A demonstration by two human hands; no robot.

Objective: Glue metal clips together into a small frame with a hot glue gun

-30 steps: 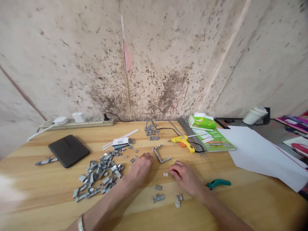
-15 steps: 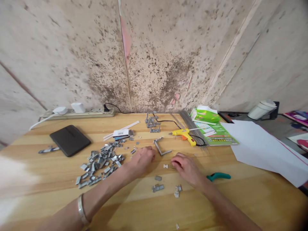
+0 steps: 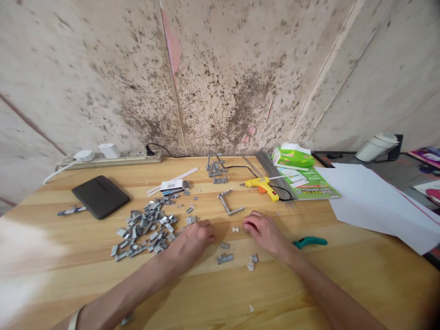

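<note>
My left hand (image 3: 195,236) rests low over the table to the right of a pile of small grey metal-looking pieces (image 3: 147,224). Its fingers are curled down, and whatever they hold is hidden. My right hand (image 3: 264,230) is closed in a pinch on a thin, wire-like piece (image 3: 245,230), too fine to make out well. Just left of its tip lies a small white bow-shaped piece (image 3: 235,229). Beyond both hands lies a grey, bracket-shaped assembly (image 3: 227,204). Nearer me are a flat grey piece (image 3: 225,245), a joined grey piece (image 3: 224,259) and a small whitish cluster (image 3: 252,262).
A yellow glue gun (image 3: 263,187), grey rods (image 3: 270,169) and a green tissue pack (image 3: 293,156) are at the back right. Teal-handled pliers (image 3: 310,241) lie beside my right forearm. A black tablet (image 3: 101,196) sits left, white paper (image 3: 371,197) right. More grey assemblies (image 3: 216,170) stand behind.
My left hand has moved left and toward me, away from the bracket-shaped assembly, uncovering a grey piece behind it. My right hand stays nearly in place. The view has shifted slightly.
</note>
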